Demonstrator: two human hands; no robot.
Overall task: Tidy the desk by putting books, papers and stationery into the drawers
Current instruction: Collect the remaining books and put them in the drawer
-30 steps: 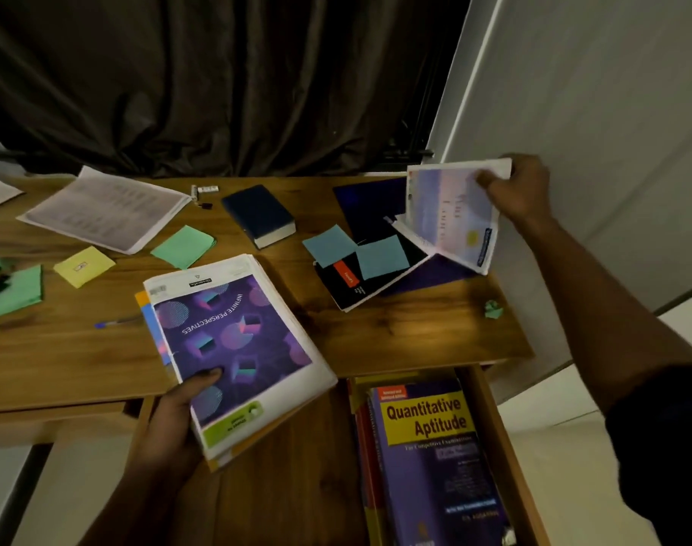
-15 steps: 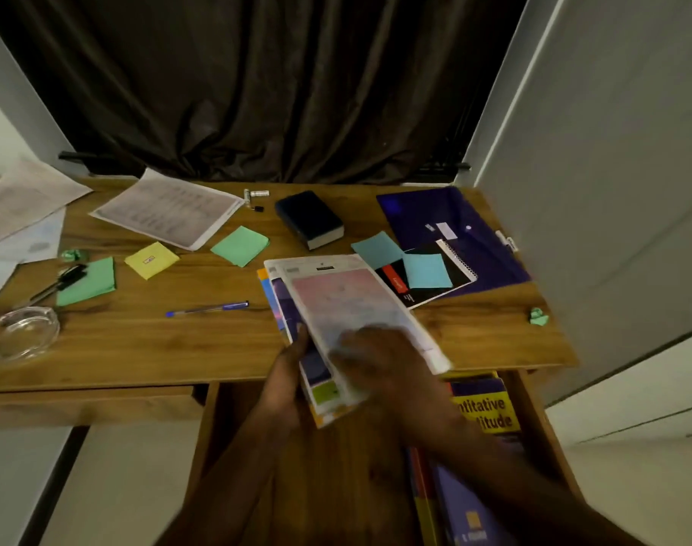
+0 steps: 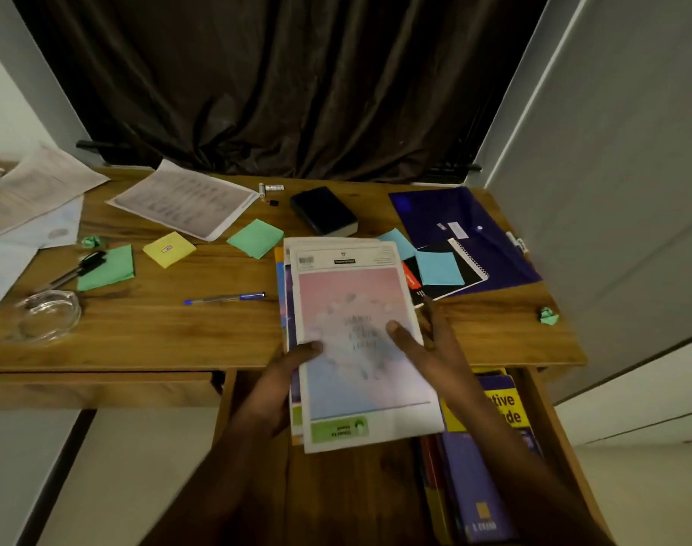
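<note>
Your right hand [image 3: 427,348] has slid to grip the books [image 3: 352,333] by their right edge, left hand [image 3: 281,384] gripping the left, long axis pointing away, open drawer [image 3: 352,498] directly beneath both hands.

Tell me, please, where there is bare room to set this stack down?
The front strip of desk between the glass ashtray and the stack of books, below the blue pen, is bare; so is the corner between spiral notebook and crumpled green paper, and the open drawer's left half. The back, with papers and purple folder, is crowded.
</note>
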